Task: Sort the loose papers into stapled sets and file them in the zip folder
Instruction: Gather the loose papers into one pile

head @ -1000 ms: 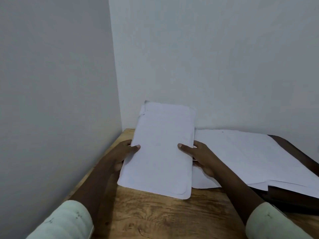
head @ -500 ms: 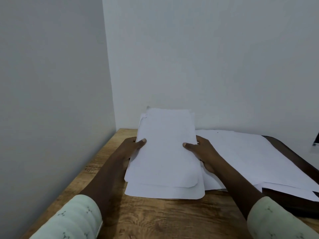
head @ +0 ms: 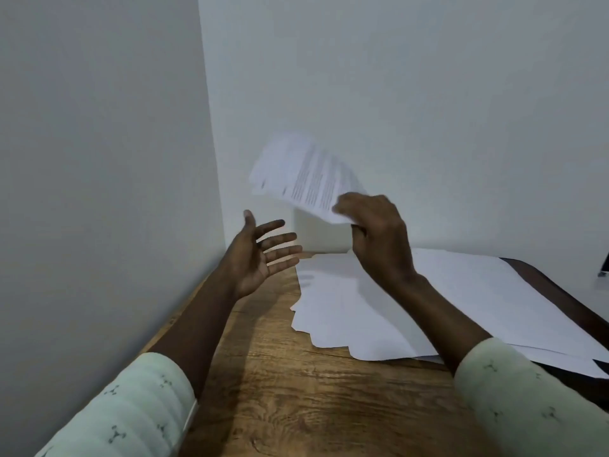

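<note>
The right hand (head: 379, 235) pinched a printed sheaf (head: 306, 179) aloft above the counter (head: 280, 390) while the left hand (head: 260, 255) hung open and empty; held one-handed, those unstapled pages could have fanned and slipped.

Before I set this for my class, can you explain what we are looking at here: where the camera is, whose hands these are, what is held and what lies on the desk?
The camera sits on a person's head and looks forward and down, so the two arms are that person's own. The right hand grips a bundle of printed papers, raised in the air and blurred. The left hand is open, palm up, and holds nothing. On the wooden desk lies a loose spread of white sheets, over something dark, perhaps the folder. No stapler is in view.
</note>
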Demonstrator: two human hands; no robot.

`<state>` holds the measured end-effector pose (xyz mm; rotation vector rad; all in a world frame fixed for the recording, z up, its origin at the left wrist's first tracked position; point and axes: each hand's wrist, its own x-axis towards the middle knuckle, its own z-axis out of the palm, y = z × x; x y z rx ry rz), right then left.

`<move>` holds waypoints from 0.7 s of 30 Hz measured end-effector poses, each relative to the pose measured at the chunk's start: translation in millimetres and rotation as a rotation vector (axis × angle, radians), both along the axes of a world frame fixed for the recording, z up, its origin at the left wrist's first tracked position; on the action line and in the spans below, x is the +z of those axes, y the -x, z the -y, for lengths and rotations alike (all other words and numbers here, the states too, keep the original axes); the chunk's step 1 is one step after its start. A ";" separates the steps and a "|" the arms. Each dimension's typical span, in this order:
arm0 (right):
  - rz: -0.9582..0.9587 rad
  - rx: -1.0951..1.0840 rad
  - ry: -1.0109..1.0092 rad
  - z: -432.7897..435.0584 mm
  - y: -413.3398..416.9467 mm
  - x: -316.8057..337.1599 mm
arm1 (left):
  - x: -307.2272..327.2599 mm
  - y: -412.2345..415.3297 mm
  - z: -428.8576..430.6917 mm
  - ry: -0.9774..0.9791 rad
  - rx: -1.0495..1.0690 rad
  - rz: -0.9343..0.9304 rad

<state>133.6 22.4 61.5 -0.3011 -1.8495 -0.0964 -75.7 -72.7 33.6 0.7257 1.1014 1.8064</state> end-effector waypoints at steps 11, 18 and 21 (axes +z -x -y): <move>0.558 -0.078 0.067 11.5 7.2 -122.8 | -47.6 50.9 52.7 0.386 -0.099 -0.066; 0.284 -0.015 0.429 0.6 -2.3 -123.6 | -54.9 59.6 41.6 0.513 -0.210 -0.242; 0.049 0.024 0.688 -11.5 -7.4 -110.6 | -55.4 54.1 35.8 0.466 -0.287 -0.308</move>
